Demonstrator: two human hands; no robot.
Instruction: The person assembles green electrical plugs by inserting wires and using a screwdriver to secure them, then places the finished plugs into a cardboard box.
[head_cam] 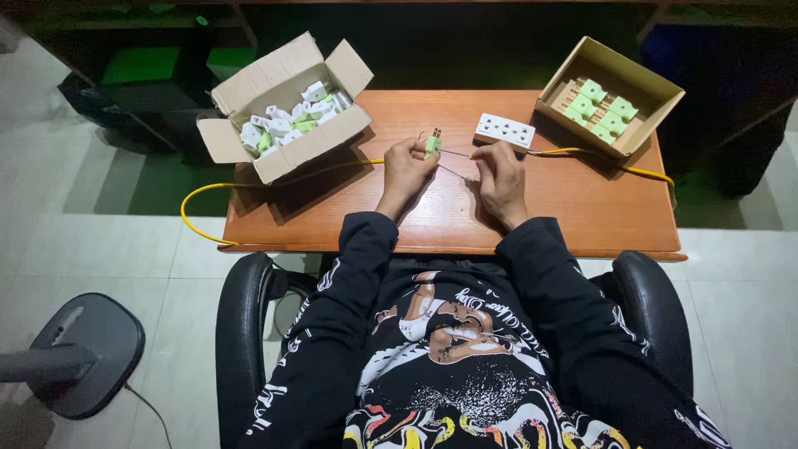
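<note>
smooth orange-brown wooden table (549, 212); the left hand (405, 170) pinches a small green plastic plug (432, 144) with metal prongs above the table's middle; the right hand (501, 173) has fingers closed on a thin wire (455, 153); white socket strip (504, 130) just beyond.

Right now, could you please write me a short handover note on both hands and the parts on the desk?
Left hand: fingers pinch a small green plug piece with metal prongs pointing up.
Right hand: holds a thin wire that runs to that piece.
White socket strip lies just beyond the right hand; a yellow cable crosses the wooden desk.
Left cardboard box: loose white and green parts.
Right cardboard box: green pieces laid in rows.
Done: rows in the right box. Left: many loose parts; the piece in hand is unfinished.
</note>
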